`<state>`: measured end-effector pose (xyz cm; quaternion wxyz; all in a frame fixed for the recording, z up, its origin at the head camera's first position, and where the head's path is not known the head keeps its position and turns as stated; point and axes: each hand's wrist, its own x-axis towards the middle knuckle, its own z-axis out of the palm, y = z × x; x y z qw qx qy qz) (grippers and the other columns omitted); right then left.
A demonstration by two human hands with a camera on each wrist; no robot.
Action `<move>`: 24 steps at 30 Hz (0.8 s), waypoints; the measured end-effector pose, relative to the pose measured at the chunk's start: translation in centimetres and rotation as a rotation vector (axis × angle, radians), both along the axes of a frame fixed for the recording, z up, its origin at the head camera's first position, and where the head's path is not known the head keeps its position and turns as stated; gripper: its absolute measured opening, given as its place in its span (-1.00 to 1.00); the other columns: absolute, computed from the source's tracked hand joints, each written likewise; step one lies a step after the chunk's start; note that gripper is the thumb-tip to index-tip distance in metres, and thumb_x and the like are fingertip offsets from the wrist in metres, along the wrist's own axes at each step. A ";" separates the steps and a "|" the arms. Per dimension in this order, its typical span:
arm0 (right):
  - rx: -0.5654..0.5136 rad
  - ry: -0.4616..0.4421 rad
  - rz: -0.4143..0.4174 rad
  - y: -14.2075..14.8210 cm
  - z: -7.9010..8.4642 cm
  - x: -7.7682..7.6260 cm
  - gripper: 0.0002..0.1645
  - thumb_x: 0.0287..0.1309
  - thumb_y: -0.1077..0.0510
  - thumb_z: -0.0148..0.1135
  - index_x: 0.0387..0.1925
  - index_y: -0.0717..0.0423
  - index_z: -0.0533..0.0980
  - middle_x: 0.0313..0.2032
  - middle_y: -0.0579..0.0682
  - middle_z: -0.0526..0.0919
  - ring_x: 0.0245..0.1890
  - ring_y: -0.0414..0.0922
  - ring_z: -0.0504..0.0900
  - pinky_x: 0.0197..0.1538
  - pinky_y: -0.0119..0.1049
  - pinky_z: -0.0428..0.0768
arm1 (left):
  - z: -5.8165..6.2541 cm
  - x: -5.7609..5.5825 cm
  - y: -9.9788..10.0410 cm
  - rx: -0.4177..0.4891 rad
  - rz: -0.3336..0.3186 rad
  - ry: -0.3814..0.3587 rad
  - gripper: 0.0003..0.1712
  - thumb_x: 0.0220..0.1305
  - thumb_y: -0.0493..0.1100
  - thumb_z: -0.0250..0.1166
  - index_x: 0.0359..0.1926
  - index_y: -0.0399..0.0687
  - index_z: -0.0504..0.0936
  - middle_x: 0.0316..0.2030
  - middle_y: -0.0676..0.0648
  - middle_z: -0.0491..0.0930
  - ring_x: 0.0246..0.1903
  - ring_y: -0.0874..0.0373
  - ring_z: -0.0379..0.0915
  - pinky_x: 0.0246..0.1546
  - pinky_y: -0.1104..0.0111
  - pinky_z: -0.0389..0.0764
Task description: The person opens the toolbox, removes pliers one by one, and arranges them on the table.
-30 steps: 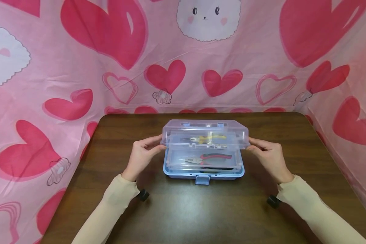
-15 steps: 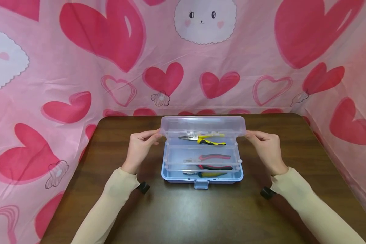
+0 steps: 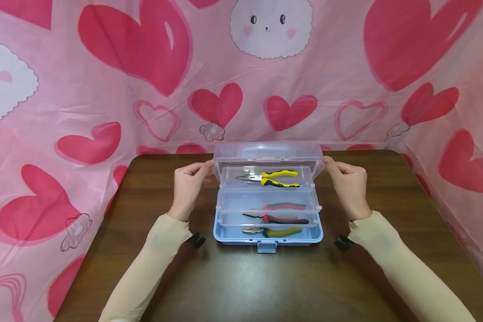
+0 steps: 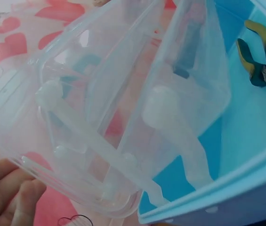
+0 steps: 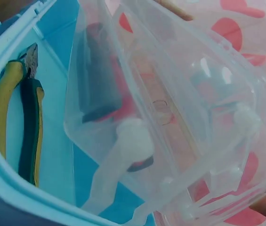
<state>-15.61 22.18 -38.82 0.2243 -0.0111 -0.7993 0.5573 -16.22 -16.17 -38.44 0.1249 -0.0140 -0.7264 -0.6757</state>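
A blue toolbox [image 3: 235,241] stands on the table with its clear lid [image 3: 267,154] raised. My left hand [image 3: 187,187] pinches the lid's left edge, and my right hand [image 3: 352,188] pinches its right edge. Two clear trays are fanned up in steps on white hinge arms [image 4: 92,134]. Yellow-and-black long-nose pliers [image 3: 254,178] lie in the upper tray [image 3: 227,179]. Red-and-black pliers [image 3: 287,220] are in the lower tray [image 3: 231,197], partly behind its plastic wall. Green-and-yellow pliers [image 3: 283,233] rest in the blue base, also seen in the right wrist view.
The box sits near the back of a dark brown wooden table [image 3: 261,286]. A blue latch [image 3: 267,247] hangs at the box front. Pink cloth [image 3: 330,71] with hearts surrounds the table at the back and sides. A dark camera [image 3: 197,240] is on the left wrist.
Both hands have raised the lid and swung it backward. The trays have spread apart with it, uncovering the yellow-and-black pliers and the green-and-yellow pliers in the base.
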 end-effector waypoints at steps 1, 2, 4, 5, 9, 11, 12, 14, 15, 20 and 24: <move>0.000 0.002 -0.002 0.0 0.0 -0.1 -0.55 0.34 -0.06 0.41 -0.39 0.30 0.78 -0.75 -0.31 0.55 -0.68 -0.25 0.37 -0.58 -0.37 0.27 | 0.0 -0.1 0.1 0.012 0.007 -0.003 -0.58 0.33 0.01 0.48 -0.10 -0.33 0.81 -0.23 -0.19 0.81 -0.28 0.16 0.77 -0.17 0.17 0.77; 0.000 0.006 -0.002 0.0 -0.1 -0.1 -0.53 0.35 -0.08 0.39 -0.38 0.29 0.79 -0.77 -0.29 0.53 -0.71 -0.24 0.38 -0.61 -0.36 0.25 | 0.1 -0.2 0.2 0.019 0.013 -0.006 -0.57 0.33 0.02 0.48 -0.10 -0.33 0.81 -0.23 -0.17 0.81 -0.28 0.16 0.77 -0.15 0.14 0.77; 0.004 0.018 0.006 0.1 -0.3 -0.1 -0.52 0.41 -0.08 0.33 -0.34 0.28 0.79 -0.71 -0.31 0.61 -0.72 -0.21 0.43 -0.63 -0.39 0.29 | 0.0 -0.4 0.3 0.040 0.022 -0.014 -0.55 0.33 0.02 0.48 -0.11 -0.37 0.80 -0.25 -0.14 0.81 -0.30 0.15 0.77 -0.12 0.14 0.77; 0.005 0.020 0.009 0.1 -0.5 0.0 -0.53 0.44 -0.07 0.29 -0.29 0.28 0.80 -0.63 -0.36 0.68 -0.70 -0.22 0.47 -0.60 -0.42 0.35 | 0.0 -0.5 0.4 0.046 0.026 -0.020 -0.54 0.33 0.02 0.48 -0.11 -0.38 0.80 -0.26 -0.13 0.81 -0.30 0.16 0.77 -0.12 0.17 0.77; 0.004 0.058 0.058 0.4 -1.2 -0.1 -0.60 0.53 0.03 0.16 -0.13 0.25 0.78 -0.25 -0.20 0.83 -0.65 -0.24 0.54 -0.48 -0.47 0.51 | 0.2 -1.2 0.6 0.057 0.048 -0.035 -0.52 0.31 0.04 0.49 -0.13 -0.38 0.80 -0.28 -0.13 0.81 -0.33 0.15 0.77 -0.16 0.21 0.77; 0.012 0.077 0.099 0.5 -1.5 -0.2 -0.62 0.56 0.08 0.12 -0.04 0.24 0.75 -0.17 -0.08 0.83 -0.56 -0.27 0.54 -0.39 -0.50 0.54 | 0.4 -1.5 0.6 0.062 0.058 -0.040 -0.51 0.30 0.06 0.50 -0.14 -0.38 0.80 -0.30 -0.14 0.81 -0.34 0.15 0.78 -0.18 0.23 0.78; 0.019 0.086 0.127 0.5 -1.6 -0.2 -0.63 0.56 0.10 0.10 0.02 0.23 0.74 -0.12 -0.01 0.83 -0.48 -0.27 0.56 -0.33 -0.52 0.56 | 0.4 -1.7 0.7 0.065 0.062 -0.040 -0.50 0.29 0.07 0.51 -0.15 -0.38 0.80 -0.31 -0.14 0.80 -0.35 0.15 0.78 -0.20 0.25 0.78; 0.034 0.088 0.180 0.7 -1.7 -0.3 -0.62 0.58 0.11 0.08 0.13 0.21 0.69 -0.03 0.07 0.80 -0.29 -0.28 0.60 -0.16 -0.54 0.59 | 0.5 -1.9 0.7 0.066 0.063 -0.045 -0.49 0.29 0.07 0.50 -0.14 -0.39 0.80 -0.31 -0.15 0.80 -0.35 0.17 0.77 -0.20 0.28 0.77; 0.036 0.079 0.204 0.8 -1.8 -0.3 -0.61 0.59 0.11 0.06 0.18 0.21 0.66 0.01 0.10 0.79 -0.17 -0.29 0.64 -0.05 -0.55 0.59 | 0.5 -2.0 0.7 0.066 0.059 -0.046 -0.50 0.30 0.06 0.50 -0.13 -0.39 0.80 -0.31 -0.15 0.80 -0.34 0.17 0.77 -0.19 0.29 0.77; 0.016 0.034 0.306 1.2 -2.2 -0.3 -0.54 0.62 0.10 0.00 0.35 0.20 0.53 0.26 0.21 0.62 0.20 -0.37 0.61 0.28 -0.51 0.47 | 0.4 -1.9 0.4 0.057 0.012 -0.056 -0.56 0.37 -0.02 0.45 -0.04 -0.39 0.78 -0.20 -0.14 0.81 -0.28 0.20 0.76 -0.08 0.29 0.74; -0.055 0.036 0.387 1.3 -2.6 -0.5 -0.52 0.63 0.13 -0.04 0.41 0.22 0.46 0.33 0.23 0.56 0.21 -0.31 0.62 0.27 -0.50 0.50 | 0.0 -1.8 0.3 0.095 -0.044 -0.055 -0.54 0.46 -0.04 0.35 0.08 -0.40 0.72 -0.08 -0.15 0.79 -0.16 0.13 0.74 0.04 0.21 0.71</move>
